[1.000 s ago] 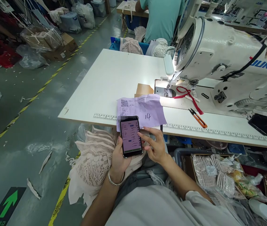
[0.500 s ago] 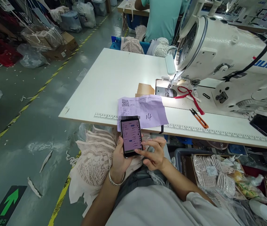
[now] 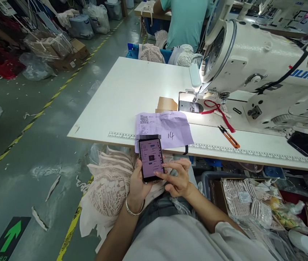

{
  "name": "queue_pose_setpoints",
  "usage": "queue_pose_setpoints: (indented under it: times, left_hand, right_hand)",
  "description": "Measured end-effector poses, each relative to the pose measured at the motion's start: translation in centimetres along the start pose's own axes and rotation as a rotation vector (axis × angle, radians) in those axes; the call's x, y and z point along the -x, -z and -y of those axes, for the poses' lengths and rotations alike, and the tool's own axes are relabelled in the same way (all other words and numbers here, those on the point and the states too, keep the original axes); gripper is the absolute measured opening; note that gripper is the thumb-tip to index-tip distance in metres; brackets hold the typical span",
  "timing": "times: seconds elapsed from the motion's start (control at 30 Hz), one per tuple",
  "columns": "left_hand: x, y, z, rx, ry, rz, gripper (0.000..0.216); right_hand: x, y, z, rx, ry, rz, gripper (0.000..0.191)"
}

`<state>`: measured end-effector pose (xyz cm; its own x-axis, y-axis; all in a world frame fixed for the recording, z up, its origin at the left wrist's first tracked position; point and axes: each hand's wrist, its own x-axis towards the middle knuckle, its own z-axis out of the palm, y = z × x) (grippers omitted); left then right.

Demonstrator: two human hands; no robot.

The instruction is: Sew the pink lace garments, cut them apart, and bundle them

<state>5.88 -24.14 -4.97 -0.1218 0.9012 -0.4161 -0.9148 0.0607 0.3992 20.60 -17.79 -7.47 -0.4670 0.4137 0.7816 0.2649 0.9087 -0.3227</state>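
My left hand (image 3: 138, 183) is wrapped round a smartphone (image 3: 151, 159), which is upright with its lit screen toward me. Over the lower right of the screen my right hand (image 3: 179, 177) has its fingers apart, the index fingertip at the glass; whether it touches I cannot tell. Just behind the phone lies a lilac paper sheet (image 3: 172, 127) with a QR code and a handwritten 14, hanging slightly over the table's front edge. Beige lace fabric pieces (image 3: 110, 185) are bunched beside and under my left forearm.
A white sewing machine (image 3: 251, 65) stands on the white table (image 3: 110, 94). Near it lie a red ribbon (image 3: 220, 110), orange thread snips (image 3: 230, 137) and a black phone-like object (image 3: 303, 143). A bin of striped fabric (image 3: 236, 195) sits at lower right. A person (image 3: 186, 21) sits ahead.
A small dark box has appeared in the middle of the phone's screen. My hands have hardly moved, and the view has shifted very slightly.
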Motion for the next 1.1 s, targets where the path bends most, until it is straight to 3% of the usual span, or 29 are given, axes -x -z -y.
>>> queue_pose_setpoints:
  times: [0.2,0.53,0.9,1.1]
  left_hand:
    - [0.0,0.4,0.1,0.0,0.015,0.025,0.047]
    - [-0.2,0.5,0.3,0.078,0.009,-0.1,0.043]
    - [-0.3,0.3,0.3,0.115,-0.017,-0.155,0.039]
    - [-0.5,0.1,0.5,0.076,-0.106,-0.225,0.032]
  right_hand:
    - [-0.5,0.1,0.2,-0.018,0.003,-0.011,0.051]
    - [-0.6,-0.5,0.2,0.111,-0.109,0.143,0.069]
    - [-1.1,-0.5,0.6,0.088,-0.136,0.093,0.068]
    - [-2.2,-0.8,0.9,0.134,-0.151,0.191,0.076]
